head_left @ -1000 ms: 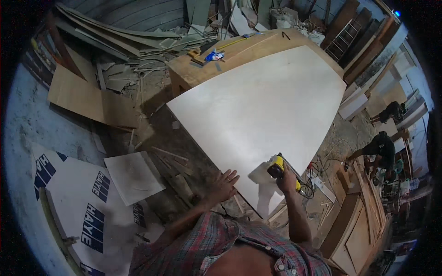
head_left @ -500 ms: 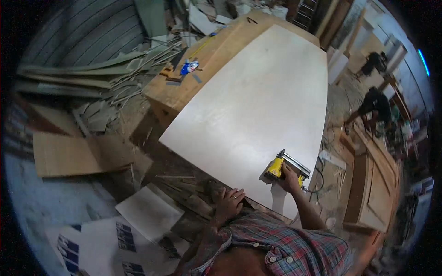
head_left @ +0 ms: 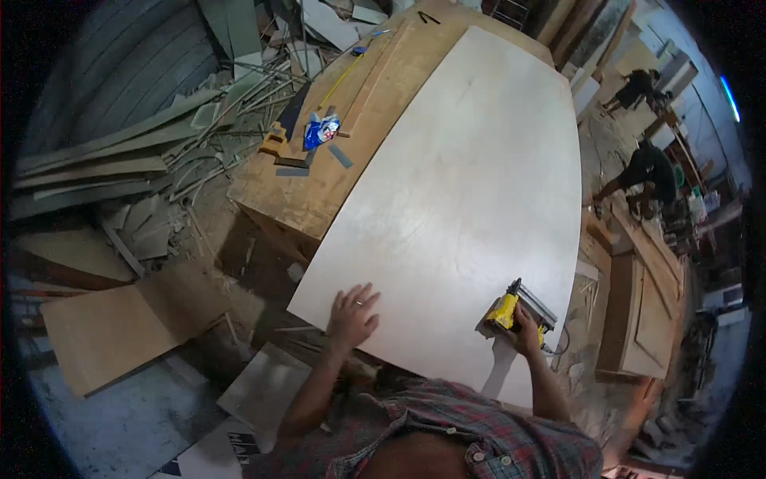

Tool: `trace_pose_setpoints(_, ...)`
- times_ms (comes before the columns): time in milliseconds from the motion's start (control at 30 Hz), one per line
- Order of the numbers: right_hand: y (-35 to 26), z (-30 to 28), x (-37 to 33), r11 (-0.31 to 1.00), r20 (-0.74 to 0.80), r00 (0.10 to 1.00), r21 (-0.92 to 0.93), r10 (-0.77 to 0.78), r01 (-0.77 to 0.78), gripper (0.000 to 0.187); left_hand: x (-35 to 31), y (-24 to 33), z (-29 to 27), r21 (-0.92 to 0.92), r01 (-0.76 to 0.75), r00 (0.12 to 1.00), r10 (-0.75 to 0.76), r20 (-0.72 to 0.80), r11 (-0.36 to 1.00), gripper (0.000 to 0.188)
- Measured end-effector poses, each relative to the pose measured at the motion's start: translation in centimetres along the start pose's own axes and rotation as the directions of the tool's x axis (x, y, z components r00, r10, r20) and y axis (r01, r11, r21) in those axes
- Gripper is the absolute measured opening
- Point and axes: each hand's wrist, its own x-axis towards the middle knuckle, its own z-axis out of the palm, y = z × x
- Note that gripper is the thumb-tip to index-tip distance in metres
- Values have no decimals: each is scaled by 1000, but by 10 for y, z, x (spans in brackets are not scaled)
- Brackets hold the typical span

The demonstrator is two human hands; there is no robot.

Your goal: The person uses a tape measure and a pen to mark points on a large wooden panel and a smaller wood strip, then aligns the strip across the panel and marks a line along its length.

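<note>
A large pale plywood sheet [head_left: 455, 207] lies across the wooden workbench [head_left: 267, 188], its near edge by my body. My right hand [head_left: 527, 331] is wrapped round the handle of a yellow and black nail gun [head_left: 505, 310], held at the sheet near its right side. A dark shadow falls beside the tool; whether its tip touches the wood I cannot tell. My left hand [head_left: 353, 315] is at the sheet's near left corner, fingers spread, a ring on one finger, holding nothing.
On the bench's left part are a handsaw [head_left: 275, 142], a blue and white packet [head_left: 321, 130] and a yellow tape measure [head_left: 343, 80]. Scrap boards and strips [head_left: 96, 172] heap up at left. A wooden cabinet frame [head_left: 630, 319] stands at right; two people bend over work beyond it.
My left hand has moved left and farther forward, from the near edge onto the sheet's left corner. The nail gun, still in my right hand, sits a little farther right in view. The view has shifted.
</note>
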Motion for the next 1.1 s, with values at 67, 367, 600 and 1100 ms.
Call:
trace_pose_setpoints(67,-1,3,8,997,-3,999,-52,-54,54,84,20,-28,-10,-7,53,999,-53,6,999,50)
trace_pose_setpoints(367,-40,7,14,681,-9,947,-693,322,-238,87,53,-162,-37,-404,404,915,-362,178,821,77)
trace_pose_setpoints(600,-206,88,108,928,-446,885,-256,133,-269,66,10,-242,-41,-614,115,913,162,376,781,52)
trace_pose_setpoints(1100,-374,394,250,632,-411,841,-559,351,-537,90,-253,-772,-210,-61,968,247,-864,439,245,48)
